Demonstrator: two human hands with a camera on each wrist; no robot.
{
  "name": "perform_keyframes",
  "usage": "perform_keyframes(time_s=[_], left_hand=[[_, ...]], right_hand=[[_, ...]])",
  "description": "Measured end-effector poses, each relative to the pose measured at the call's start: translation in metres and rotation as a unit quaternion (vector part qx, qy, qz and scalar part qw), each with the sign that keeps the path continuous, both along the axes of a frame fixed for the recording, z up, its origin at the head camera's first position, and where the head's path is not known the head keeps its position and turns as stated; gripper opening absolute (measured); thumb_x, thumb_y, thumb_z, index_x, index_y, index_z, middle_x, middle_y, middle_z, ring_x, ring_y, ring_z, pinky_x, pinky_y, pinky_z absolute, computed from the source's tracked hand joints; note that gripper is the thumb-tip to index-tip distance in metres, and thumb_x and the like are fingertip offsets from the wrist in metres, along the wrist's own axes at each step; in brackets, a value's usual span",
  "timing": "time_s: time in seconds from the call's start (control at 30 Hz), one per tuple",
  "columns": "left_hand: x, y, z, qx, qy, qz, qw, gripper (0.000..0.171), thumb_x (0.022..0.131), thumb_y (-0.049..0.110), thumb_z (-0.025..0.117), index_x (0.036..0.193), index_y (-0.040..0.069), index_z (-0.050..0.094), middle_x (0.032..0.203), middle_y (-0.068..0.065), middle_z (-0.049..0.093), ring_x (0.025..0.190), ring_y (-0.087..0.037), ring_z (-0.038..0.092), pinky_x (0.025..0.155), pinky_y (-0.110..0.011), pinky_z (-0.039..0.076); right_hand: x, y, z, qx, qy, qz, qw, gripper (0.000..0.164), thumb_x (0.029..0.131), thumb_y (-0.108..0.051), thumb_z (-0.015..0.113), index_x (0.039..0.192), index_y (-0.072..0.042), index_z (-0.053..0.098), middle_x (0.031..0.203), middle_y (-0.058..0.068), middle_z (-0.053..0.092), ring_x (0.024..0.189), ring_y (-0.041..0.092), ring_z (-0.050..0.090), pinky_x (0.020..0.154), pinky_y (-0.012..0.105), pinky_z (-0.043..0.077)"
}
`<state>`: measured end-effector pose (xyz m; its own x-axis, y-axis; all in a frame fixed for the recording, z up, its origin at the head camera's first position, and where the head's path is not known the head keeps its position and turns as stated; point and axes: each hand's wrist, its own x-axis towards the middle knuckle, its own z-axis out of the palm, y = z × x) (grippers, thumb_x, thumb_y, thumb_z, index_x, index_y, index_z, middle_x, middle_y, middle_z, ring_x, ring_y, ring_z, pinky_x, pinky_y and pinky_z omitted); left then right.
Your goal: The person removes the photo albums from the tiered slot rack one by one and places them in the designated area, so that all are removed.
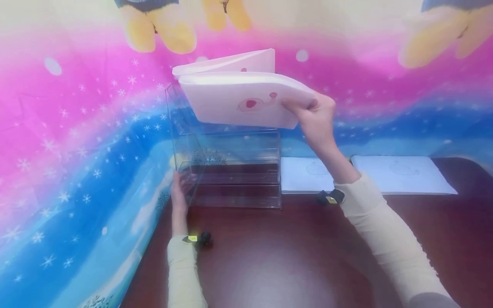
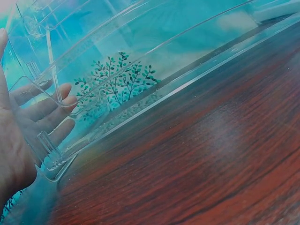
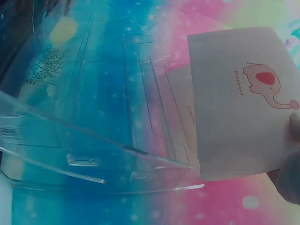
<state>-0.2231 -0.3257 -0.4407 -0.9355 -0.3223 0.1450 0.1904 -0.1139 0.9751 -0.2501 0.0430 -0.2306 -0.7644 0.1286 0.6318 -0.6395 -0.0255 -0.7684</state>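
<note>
My right hand (image 1: 317, 119) pinches a white notebook (image 1: 227, 100) by its right end, thumb on the front cover. A pink elephant drawing with the word "Elephant" shows on that cover in the right wrist view. Close behind it stands another pale notebook (image 1: 231, 62) at the top of a clear plastic tiered rack (image 1: 235, 201). The held notebook overlaps the rack's upper part in the head view. Against the rack's left side rests my left hand (image 1: 180, 192), its fingers extended. Those fingers show through the clear plastic in the left wrist view.
Two more white notebooks, a nearer one (image 1: 300, 179) beside the rack and another (image 1: 404, 175) farther right, lie on the dark brown table (image 1: 269, 256). A colourful printed cloth (image 1: 96, 128) hangs behind the table and along its left side.
</note>
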Motion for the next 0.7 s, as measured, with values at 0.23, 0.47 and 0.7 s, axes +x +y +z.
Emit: perform_keyframes(time_s=[0.23,0.47,0.7], left_hand=[[0.0,0.001,-0.001,0.013,0.006,0.0,0.9999,0.068,0.113,0.047,0.03,0.137,-0.014,0.048,0.105,0.001,0.072,0.117,-0.036,0.06,0.116,-0.057,0.034],[0.001,0.001,0.0,-0.007,0.004,0.005,1.0,0.067,0.114,0.044,0.027,0.139,-0.016,0.047,0.104,0.002,0.071,0.119,-0.039,0.058,0.115,-0.055,0.037],[0.002,0.0,-0.001,0.007,-0.003,-0.006,1.0,0.069,0.114,0.046,0.027,0.142,-0.015,0.043,0.107,0.0,0.07,0.112,-0.027,0.063,0.118,-0.056,0.033]], right_hand=[[0.015,0.024,-0.027,-0.023,0.023,-0.044,0.998,0.027,0.088,-0.006,0.084,0.114,-0.006,0.08,0.1,0.003,0.079,0.099,0.02,0.075,0.087,0.034,0.061],[0.027,0.048,-0.05,-0.052,0.002,-0.057,0.997,0.027,0.085,-0.001,0.085,0.111,-0.004,0.081,0.099,0.002,0.08,0.097,0.017,0.076,0.087,0.029,0.06],[0.031,0.069,-0.067,-0.07,-0.001,-0.055,0.996,0.029,0.084,-0.001,0.086,0.112,0.0,0.079,0.1,0.006,0.08,0.099,0.016,0.076,0.086,0.027,0.06]])
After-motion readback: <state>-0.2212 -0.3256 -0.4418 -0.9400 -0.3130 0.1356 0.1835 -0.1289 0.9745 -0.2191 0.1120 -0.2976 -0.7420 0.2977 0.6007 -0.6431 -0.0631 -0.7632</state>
